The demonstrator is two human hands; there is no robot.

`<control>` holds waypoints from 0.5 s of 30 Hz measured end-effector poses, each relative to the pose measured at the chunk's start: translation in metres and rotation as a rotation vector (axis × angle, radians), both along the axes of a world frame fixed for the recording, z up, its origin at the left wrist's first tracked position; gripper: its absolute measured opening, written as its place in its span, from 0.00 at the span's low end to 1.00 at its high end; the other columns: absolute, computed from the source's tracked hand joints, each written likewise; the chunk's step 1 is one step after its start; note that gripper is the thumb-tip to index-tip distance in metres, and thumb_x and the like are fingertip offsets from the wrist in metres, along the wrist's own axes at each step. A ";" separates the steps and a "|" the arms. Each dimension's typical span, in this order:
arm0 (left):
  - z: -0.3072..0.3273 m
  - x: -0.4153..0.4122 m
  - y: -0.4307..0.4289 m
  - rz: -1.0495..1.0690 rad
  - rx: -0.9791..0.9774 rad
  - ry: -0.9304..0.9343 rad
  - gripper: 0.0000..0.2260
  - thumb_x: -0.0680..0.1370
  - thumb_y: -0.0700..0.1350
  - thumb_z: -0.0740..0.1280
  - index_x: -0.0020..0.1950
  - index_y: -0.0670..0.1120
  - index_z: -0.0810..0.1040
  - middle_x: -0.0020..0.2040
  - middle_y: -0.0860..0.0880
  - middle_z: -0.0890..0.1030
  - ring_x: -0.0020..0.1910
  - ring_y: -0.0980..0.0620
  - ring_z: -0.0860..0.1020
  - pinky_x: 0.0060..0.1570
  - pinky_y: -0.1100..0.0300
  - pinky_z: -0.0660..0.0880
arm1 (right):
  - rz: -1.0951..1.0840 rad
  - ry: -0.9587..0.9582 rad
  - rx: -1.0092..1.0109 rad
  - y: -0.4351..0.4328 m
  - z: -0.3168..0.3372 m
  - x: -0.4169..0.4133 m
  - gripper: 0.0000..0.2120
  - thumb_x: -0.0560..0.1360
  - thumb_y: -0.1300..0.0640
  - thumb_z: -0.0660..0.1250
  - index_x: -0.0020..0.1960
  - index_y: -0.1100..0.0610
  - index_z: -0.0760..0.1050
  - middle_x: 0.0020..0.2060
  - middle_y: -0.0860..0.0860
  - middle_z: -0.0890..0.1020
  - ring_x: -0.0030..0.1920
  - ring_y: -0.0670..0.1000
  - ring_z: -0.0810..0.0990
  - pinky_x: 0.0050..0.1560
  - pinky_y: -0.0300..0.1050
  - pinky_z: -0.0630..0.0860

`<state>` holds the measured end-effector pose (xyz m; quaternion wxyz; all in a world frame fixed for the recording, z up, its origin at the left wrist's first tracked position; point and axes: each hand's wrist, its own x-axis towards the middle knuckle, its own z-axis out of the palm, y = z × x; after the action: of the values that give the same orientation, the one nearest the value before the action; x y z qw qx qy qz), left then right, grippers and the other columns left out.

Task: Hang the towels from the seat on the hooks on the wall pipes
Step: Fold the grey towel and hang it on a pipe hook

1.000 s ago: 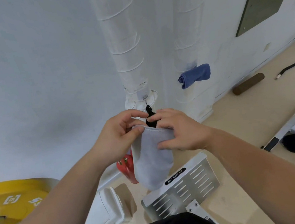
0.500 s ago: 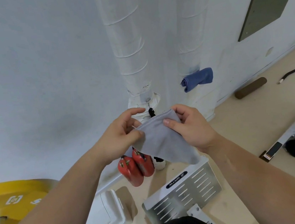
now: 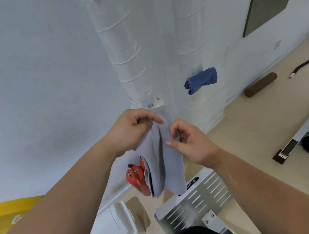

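The beige floor (image 3: 248, 124) bears red extinguishers (image 3: 135, 177), a white slotted metal plate (image 3: 198, 199), a white plastic box (image 3: 109, 229) and a brown roller (image 3: 260, 84). A blue towel (image 3: 201, 80) hangs on the right wall pipe (image 3: 190, 34).

Cam: your head, single view | faces forward-down | pipes (image 3: 119, 43) at 12 o'clock, near | floor (image 3: 248, 124) at 4 o'clock

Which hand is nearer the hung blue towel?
Right. The right hand is below the blue towel, slightly left; the left hand is farther left. Both pinch the grey towel.
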<state>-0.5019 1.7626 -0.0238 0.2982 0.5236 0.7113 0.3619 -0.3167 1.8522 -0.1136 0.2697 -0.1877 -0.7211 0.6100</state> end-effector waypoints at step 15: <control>0.016 -0.041 -0.006 0.466 0.148 -0.047 0.17 0.80 0.34 0.62 0.51 0.53 0.86 0.51 0.58 0.85 0.44 0.61 0.81 0.41 0.68 0.78 | 0.105 -0.335 -0.042 -0.002 -0.049 -0.006 0.13 0.73 0.68 0.67 0.51 0.55 0.83 0.52 0.49 0.84 0.51 0.42 0.79 0.51 0.28 0.72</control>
<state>-0.5426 1.7566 -0.0081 0.1840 0.3574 0.7772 0.4841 -0.3224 1.8502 -0.1624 0.1097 -0.2542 -0.7518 0.5984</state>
